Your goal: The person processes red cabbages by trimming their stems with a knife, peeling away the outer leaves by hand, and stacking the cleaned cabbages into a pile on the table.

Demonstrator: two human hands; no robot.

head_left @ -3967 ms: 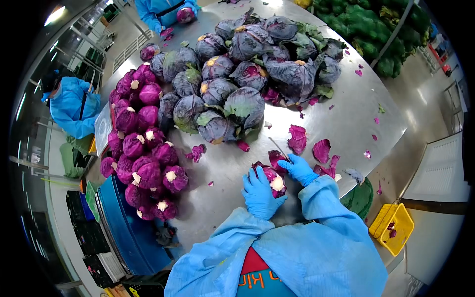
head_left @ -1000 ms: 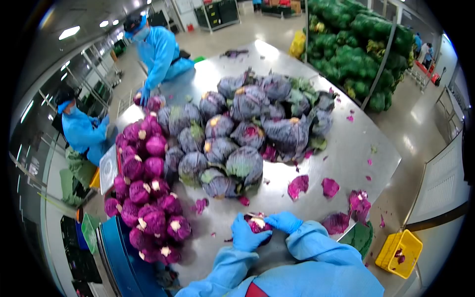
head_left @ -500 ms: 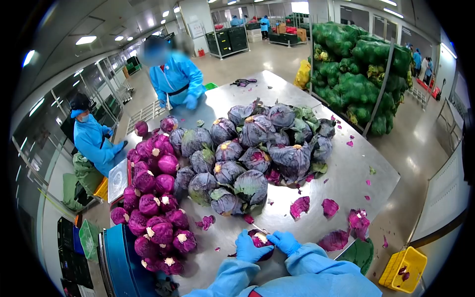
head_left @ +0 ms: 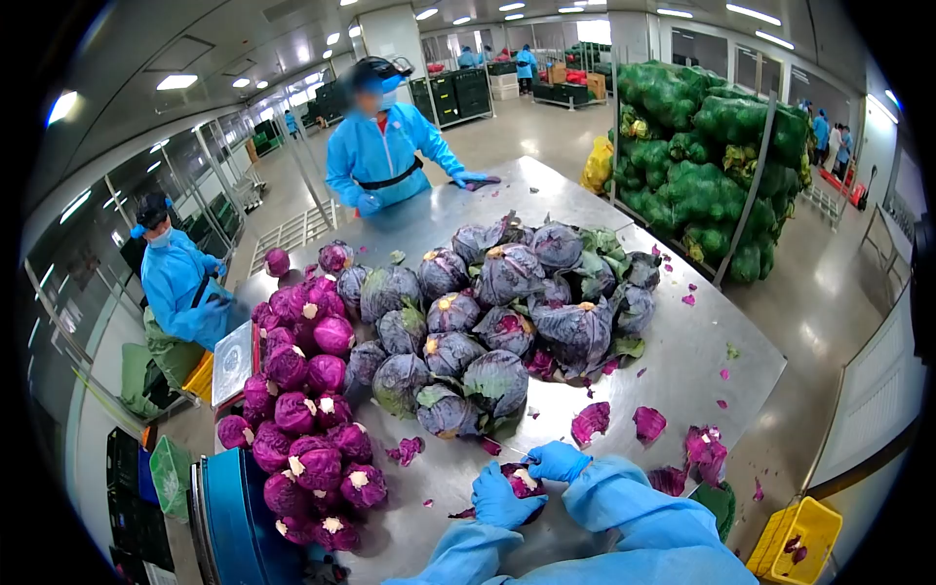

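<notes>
At the near edge of the metal table (head_left: 741, 341), my left hand (head_left: 502, 499) in a blue glove is closed round the side of a red cabbage (head_left: 524, 481). The cabbage shows a pale cut stem end. My right hand (head_left: 558, 460), also gloved, is closed at its upper right; what it holds is too small to make out, with a thin tip pointing left. Beyond my hands is a heap of untrimmed dark cabbages (head_left: 495, 378). Trimmed purple cabbages (head_left: 317, 463) are piled to the left. Loose purple leaves (head_left: 590, 423) lie to the right.
A scale (head_left: 234, 363) stands at the left table edge, above a blue bin (head_left: 249, 517). A yellow basket (head_left: 799, 538) is at lower right. Netted green cabbages (head_left: 697, 166) fill a rack behind. One person (head_left: 390, 151) stands across the table, another (head_left: 180, 278) at left.
My right hand has moved up, and the cabbage has turned slightly in my left hand. The person across the table has leaned over and reached a hand to the dark item on the far table edge.
</notes>
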